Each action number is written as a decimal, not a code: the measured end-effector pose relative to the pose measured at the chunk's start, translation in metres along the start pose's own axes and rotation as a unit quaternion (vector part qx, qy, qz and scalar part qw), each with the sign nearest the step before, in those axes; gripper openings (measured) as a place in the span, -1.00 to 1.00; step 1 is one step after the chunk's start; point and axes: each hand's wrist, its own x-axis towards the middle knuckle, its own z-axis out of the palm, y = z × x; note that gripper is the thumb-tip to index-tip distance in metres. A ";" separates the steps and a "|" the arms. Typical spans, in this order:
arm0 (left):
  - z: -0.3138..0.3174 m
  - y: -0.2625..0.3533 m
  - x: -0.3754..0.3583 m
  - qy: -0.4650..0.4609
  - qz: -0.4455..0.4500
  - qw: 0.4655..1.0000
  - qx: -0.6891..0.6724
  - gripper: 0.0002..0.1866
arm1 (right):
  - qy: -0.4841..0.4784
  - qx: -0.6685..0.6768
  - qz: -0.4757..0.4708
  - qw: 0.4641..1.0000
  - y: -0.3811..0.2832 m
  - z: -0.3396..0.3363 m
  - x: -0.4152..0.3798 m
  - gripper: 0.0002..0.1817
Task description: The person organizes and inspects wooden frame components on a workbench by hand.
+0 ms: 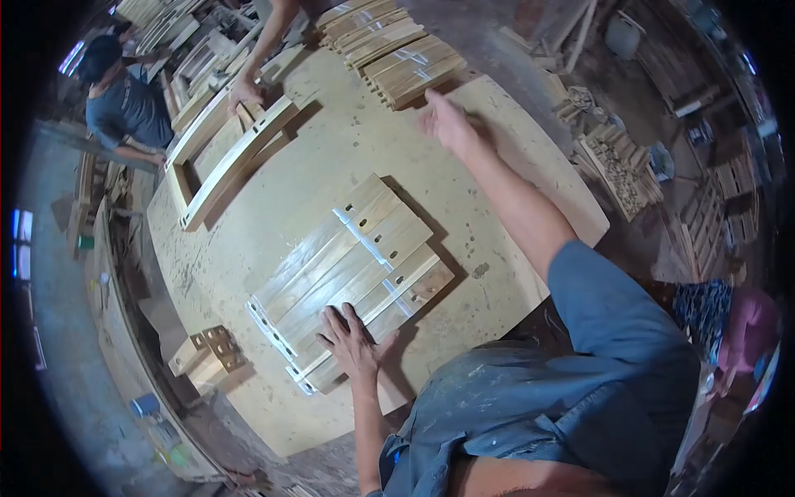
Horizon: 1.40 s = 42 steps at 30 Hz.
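My left hand [356, 341] lies with fingers spread on a row of pale wooden slats [331, 265] placed side by side on the table. The slats have dark oval slots near their far ends and bluish-white streaks across both ends. My right hand [450, 124] is stretched out over the far side of the table, thumb apart from the fingers and nothing visible in it. Just beyond it sits a stack of similar slats [414, 70] with white marks on top. The right fingers are slightly blurred.
A curved wooden frame [236, 161] stands at the table's [497, 182] far left, with another person's hand [246, 91] on it. Slotted wooden blocks [211, 356] sit at the left edge. A person in a dark shirt [128, 108] is beyond. Wood scraps [621, 170] lie at right.
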 end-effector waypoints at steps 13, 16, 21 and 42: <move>0.011 -0.002 0.009 0.129 -0.052 0.977 -0.163 0.15 | 0.155 -0.008 -0.029 0.987 0.032 -0.060 -0.055 -0.45; -0.008 0.043 0.034 0.180 -0.068 0.929 -0.315 0.00 | 0.045 -0.268 -0.148 0.951 0.032 -0.073 -0.146 -0.58; -0.048 0.165 0.099 0.067 -0.048 0.744 -0.663 -0.17 | -0.112 -0.608 -0.355 0.701 -0.013 -0.006 -0.281 -0.64; -0.046 0.125 0.008 0.200 0.153 0.960 -0.121 -0.52 | -0.454 -0.165 0.198 0.853 0.022 -0.018 -0.287 -0.71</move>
